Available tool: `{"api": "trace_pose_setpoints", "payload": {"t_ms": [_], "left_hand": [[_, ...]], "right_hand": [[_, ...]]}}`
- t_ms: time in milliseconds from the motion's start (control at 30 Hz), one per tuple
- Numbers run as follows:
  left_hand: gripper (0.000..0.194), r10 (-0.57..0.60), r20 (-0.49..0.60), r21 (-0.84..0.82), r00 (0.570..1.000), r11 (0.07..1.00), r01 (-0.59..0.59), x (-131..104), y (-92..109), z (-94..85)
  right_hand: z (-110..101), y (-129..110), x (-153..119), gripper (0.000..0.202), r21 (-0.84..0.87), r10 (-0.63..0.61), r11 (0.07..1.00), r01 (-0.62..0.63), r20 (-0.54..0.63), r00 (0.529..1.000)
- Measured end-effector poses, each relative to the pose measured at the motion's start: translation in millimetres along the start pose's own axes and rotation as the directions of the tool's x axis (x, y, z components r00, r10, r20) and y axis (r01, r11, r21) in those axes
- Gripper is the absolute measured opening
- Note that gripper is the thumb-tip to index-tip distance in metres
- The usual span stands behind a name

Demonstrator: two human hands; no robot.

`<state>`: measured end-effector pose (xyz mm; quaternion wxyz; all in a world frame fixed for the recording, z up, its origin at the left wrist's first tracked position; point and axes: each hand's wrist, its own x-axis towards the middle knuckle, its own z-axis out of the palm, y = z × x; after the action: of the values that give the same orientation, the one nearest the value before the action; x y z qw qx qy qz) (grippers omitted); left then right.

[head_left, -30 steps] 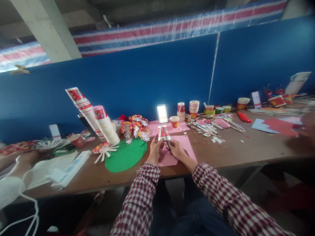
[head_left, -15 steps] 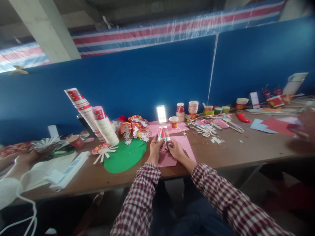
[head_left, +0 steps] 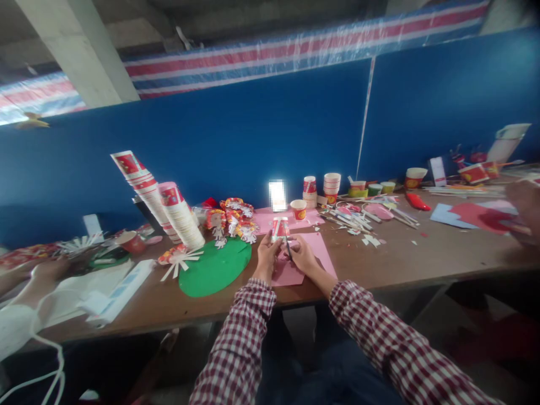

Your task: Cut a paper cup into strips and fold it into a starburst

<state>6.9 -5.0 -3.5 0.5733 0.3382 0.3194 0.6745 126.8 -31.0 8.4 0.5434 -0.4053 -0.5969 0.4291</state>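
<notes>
My left hand point(head_left: 266, 254) is closed on the lower left side of a red and white paper cup point(head_left: 280, 228), which it holds just above the pink paper point(head_left: 321, 254). My right hand point(head_left: 302, 255) grips a pair of dark scissors point(head_left: 289, 249). Their narrow blades reach up to the cup's lower right edge; how far they go into the cup is too small to tell. Just behind the held cup, another paper cup point(head_left: 298, 210) stands upright.
Left of my hands lie a green paper oval point(head_left: 215, 269) and several paper figures point(head_left: 217, 221); tall leaning cup stacks point(head_left: 180, 216) rise behind. Paper sticks and scraps point(head_left: 352, 220) lie to the right. Co-workers' hands point(head_left: 523, 205) show at both sides. A blue partition point(head_left: 253, 140) stands behind.
The right side of the held cup has drawn inward, and the gap seen in it has narrowed. My right hand and the scissors have shifted slightly. The co-worker's hand at the right has moved.
</notes>
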Motion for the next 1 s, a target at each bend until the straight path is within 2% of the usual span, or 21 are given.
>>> {"api": "trace_pose_setpoints", "payload": {"t_ms": [233,433,833,1000], "left_hand": [[0.070,0.008,0.013,-0.005,1.000,1.000,-0.008,1.3,-0.9,-1.0],[0.070,-0.007,0.022,0.002,1.000,1.000,0.007,0.5,-0.3,-0.6],[0.079,-0.023,0.017,0.014,1.000,1.000,0.023,3.2,-2.4,-3.1],[0.080,-0.033,0.002,0.007,0.999,0.999,0.033,2.0,-0.8,-1.9]], "right_hand": [[2.6,0.0,0.3,0.029,0.008,0.021,1.000,-0.021,-0.017,1.000],[3.1,0.6,1.0,0.032,0.044,0.010,0.999,-0.011,0.009,1.000],[0.8,2.0,1.9,0.030,-0.088,-0.087,0.992,0.088,0.016,0.996],[0.0,6.2,2.3,0.025,-0.141,-0.086,0.986,0.086,0.011,0.996]]}}
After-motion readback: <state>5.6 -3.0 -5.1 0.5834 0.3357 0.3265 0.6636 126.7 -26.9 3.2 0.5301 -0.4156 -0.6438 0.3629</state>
